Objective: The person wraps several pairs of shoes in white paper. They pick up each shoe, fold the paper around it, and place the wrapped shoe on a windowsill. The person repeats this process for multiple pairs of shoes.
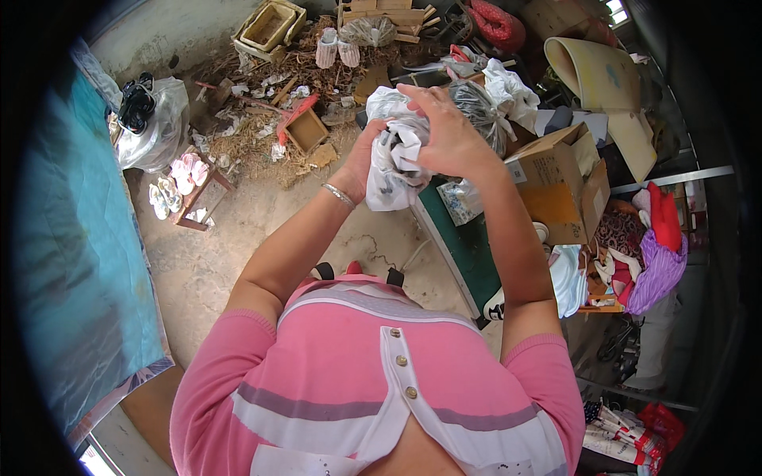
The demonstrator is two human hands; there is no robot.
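A crumpled white plastic bag (pixel 390 184) with dark items showing inside is held up in front of me, above the floor. My left hand (pixel 360 157), with a silver bracelet at the wrist, grips the bag's left side. My right hand (pixel 449 134) is at the bag's right side, thumb against the plastic and the other fingers raised and spread over it. Behind my right hand lie a dark, filled plastic bag (pixel 476 113) and another white plastic bag (pixel 512 95). What exactly the held bag contains cannot be told.
An opened cardboard box (pixel 550 190) stands at the right by a green-topped table (pixel 458 256). Clothes (pixel 625 250) are heaped beyond it. To the left, a small wooden stool (pixel 205 196) bears shoes, near a blue-covered bed (pixel 89 238). Straw and scraps (pixel 256 137) litter the floor ahead.
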